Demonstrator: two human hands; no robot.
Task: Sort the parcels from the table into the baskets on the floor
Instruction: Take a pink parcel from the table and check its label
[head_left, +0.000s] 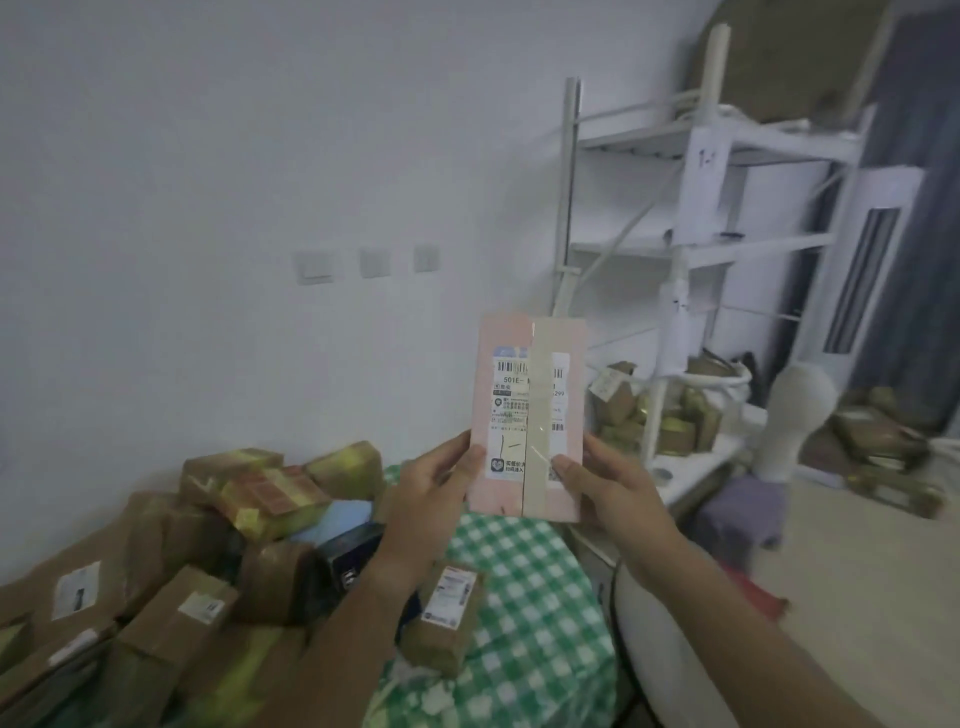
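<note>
Above the checked table (524, 587) I hold the pink parcel (527, 415) upright, arms stretched forward: my left hand (431, 499) and right hand (608, 488) pinch its lower edges, thumbs across the label. Brown parcels (171, 566) crowd the table's left.

Your pink parcel (527, 415) hides the fingers behind it; its label print blurs, and the left edge crops the brown boxes (78, 623), perhaps more.

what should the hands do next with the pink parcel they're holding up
Probably lower and carry it off to a basket. Both the left hand and right hand grip the pink parcel upright, label facing the camera, above the table. No basket shows in view, so turning toward the floor likely comes first.
</note>
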